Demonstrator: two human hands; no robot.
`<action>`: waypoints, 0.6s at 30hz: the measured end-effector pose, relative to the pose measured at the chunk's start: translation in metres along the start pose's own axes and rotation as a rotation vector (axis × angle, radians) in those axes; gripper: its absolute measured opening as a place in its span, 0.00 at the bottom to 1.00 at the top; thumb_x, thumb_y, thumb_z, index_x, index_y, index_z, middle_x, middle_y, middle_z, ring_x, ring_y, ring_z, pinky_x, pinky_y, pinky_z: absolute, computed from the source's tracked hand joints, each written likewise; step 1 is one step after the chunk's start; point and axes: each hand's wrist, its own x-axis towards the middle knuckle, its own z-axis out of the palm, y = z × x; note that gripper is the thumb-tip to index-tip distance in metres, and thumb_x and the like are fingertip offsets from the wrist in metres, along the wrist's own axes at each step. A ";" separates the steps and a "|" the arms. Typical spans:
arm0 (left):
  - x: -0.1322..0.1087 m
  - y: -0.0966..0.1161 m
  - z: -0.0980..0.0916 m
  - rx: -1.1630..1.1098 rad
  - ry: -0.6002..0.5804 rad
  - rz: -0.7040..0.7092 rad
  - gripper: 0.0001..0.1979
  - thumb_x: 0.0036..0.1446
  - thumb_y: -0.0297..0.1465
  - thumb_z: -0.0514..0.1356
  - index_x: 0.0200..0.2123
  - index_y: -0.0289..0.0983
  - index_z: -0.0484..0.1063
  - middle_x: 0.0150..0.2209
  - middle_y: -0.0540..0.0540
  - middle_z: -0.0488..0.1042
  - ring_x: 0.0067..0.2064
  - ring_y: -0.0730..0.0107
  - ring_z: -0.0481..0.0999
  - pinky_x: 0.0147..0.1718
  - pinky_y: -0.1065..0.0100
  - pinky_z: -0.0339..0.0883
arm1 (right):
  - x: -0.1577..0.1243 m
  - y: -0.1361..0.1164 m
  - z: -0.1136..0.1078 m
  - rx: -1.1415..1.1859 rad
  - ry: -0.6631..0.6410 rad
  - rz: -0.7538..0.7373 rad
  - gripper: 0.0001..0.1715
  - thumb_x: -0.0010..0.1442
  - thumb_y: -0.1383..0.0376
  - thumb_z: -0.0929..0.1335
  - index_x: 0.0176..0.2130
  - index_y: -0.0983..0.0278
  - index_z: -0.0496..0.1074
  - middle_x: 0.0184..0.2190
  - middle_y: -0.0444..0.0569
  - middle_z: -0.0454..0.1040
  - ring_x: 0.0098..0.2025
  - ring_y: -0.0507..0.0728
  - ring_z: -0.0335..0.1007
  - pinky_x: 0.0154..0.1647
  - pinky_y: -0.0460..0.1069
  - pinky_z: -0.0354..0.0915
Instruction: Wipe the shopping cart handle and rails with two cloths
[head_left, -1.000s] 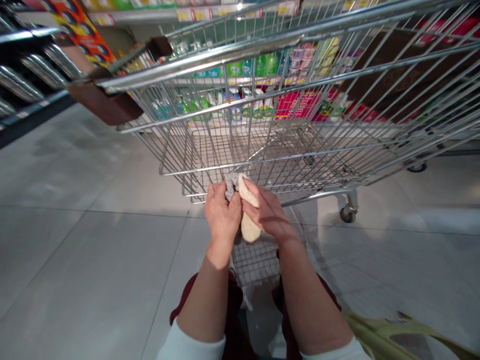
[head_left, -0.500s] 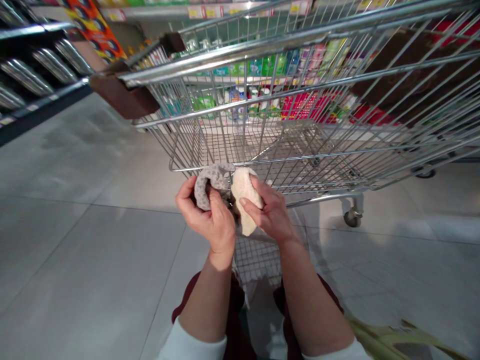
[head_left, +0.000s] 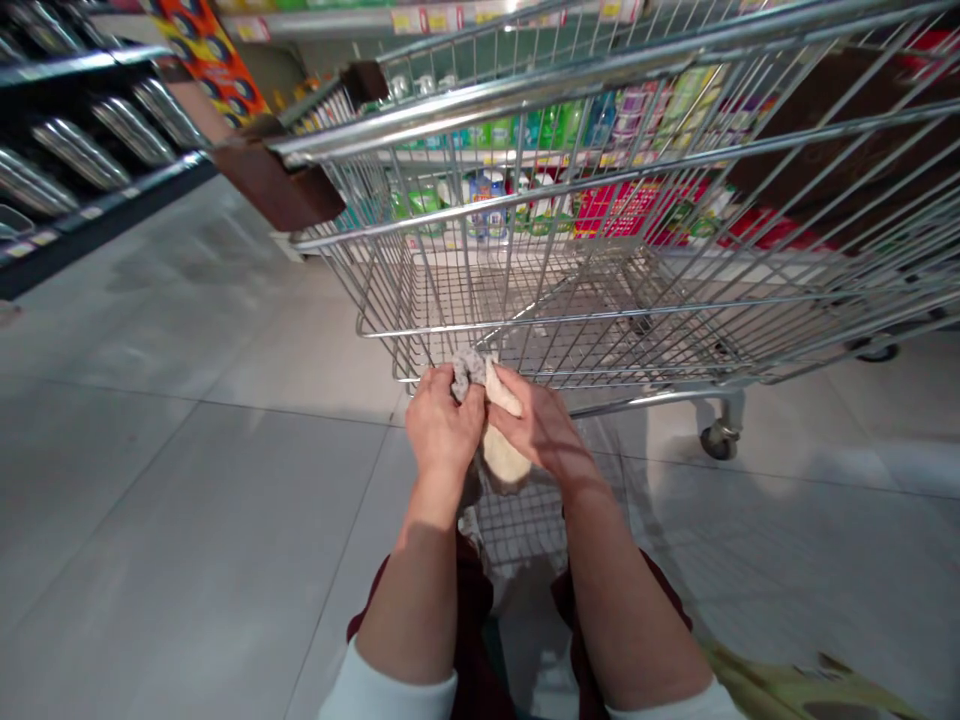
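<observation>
Head view: your left hand (head_left: 442,432) and right hand (head_left: 541,430) meet just in front of the shopping cart (head_left: 525,95), low against its near wire wall. Both are closed on a small cloth (head_left: 504,458), grey on one face and cream on the other. Your left fingers curl tight round the grey end, which pokes up in front of the cart's lowest wires. Your right thumb and fingers pinch the cream part, whose rounded end hangs below the hands. The two hands touch each other. Under the cart's basket, a wheel (head_left: 720,440) stands on the pale tiled floor (head_left: 187,520). A brown corner bumper (head_left: 281,185) caps the cart's rim on its left. Beyond the cart, seen through its wires, shelves (head_left: 525,200) carry coloured bottles and packs. Left of the cart runs a dark rack (head_left: 75,170).
</observation>
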 end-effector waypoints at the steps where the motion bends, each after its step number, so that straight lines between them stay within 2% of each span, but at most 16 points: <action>1: -0.001 0.000 -0.001 -0.054 0.048 0.005 0.07 0.53 0.32 0.58 0.35 0.38 0.73 0.34 0.46 0.73 0.38 0.63 0.73 0.41 0.64 0.66 | 0.000 -0.001 0.000 -0.008 0.011 -0.012 0.30 0.60 0.62 0.68 0.61 0.63 0.68 0.53 0.51 0.76 0.54 0.58 0.74 0.59 0.53 0.68; 3: -0.003 0.003 -0.005 -0.198 0.219 0.008 0.08 0.55 0.31 0.57 0.37 0.38 0.73 0.35 0.48 0.73 0.39 0.66 0.73 0.42 0.66 0.66 | 0.000 -0.003 0.001 -0.005 0.059 -0.082 0.28 0.61 0.61 0.68 0.60 0.61 0.69 0.53 0.50 0.76 0.53 0.58 0.74 0.57 0.53 0.69; 6: -0.005 0.007 -0.010 -0.333 0.521 -0.020 0.10 0.58 0.30 0.55 0.43 0.38 0.70 0.40 0.48 0.72 0.43 0.68 0.72 0.45 0.66 0.65 | 0.000 -0.006 0.006 0.038 0.165 -0.222 0.30 0.61 0.58 0.68 0.61 0.59 0.67 0.58 0.48 0.73 0.58 0.58 0.71 0.60 0.54 0.68; 8: -0.005 0.008 -0.012 -0.322 0.594 -0.028 0.10 0.58 0.30 0.55 0.43 0.38 0.69 0.41 0.47 0.71 0.45 0.68 0.71 0.47 0.65 0.64 | 0.002 -0.008 0.011 0.066 0.196 -0.260 0.31 0.61 0.59 0.68 0.62 0.59 0.66 0.60 0.48 0.71 0.61 0.58 0.68 0.63 0.54 0.65; 10: -0.003 0.007 -0.012 -0.273 0.508 -0.006 0.06 0.57 0.30 0.57 0.39 0.38 0.69 0.37 0.48 0.70 0.42 0.68 0.71 0.45 0.66 0.64 | 0.005 -0.010 0.017 0.088 0.186 -0.256 0.31 0.62 0.60 0.67 0.63 0.58 0.65 0.61 0.47 0.69 0.62 0.57 0.67 0.65 0.54 0.64; 12: 0.000 0.004 -0.011 -0.216 0.360 0.006 0.02 0.56 0.30 0.57 0.32 0.39 0.68 0.33 0.50 0.69 0.38 0.68 0.69 0.41 0.67 0.63 | 0.009 -0.013 0.022 0.103 0.172 -0.242 0.31 0.63 0.62 0.66 0.64 0.58 0.65 0.62 0.46 0.68 0.63 0.56 0.65 0.65 0.53 0.64; 14: 0.003 0.000 -0.011 -0.166 0.241 -0.006 0.04 0.56 0.31 0.56 0.28 0.39 0.66 0.31 0.50 0.68 0.36 0.68 0.68 0.38 0.68 0.62 | 0.011 -0.015 0.024 0.109 0.155 -0.217 0.30 0.63 0.63 0.65 0.64 0.59 0.65 0.62 0.47 0.68 0.64 0.56 0.65 0.65 0.53 0.63; 18: 0.011 -0.011 -0.014 -0.046 0.019 -0.019 0.04 0.54 0.32 0.56 0.28 0.39 0.69 0.31 0.47 0.70 0.35 0.66 0.69 0.37 0.66 0.62 | 0.010 -0.013 0.022 0.080 0.052 -0.080 0.30 0.60 0.62 0.68 0.61 0.61 0.68 0.55 0.49 0.75 0.56 0.58 0.73 0.59 0.53 0.68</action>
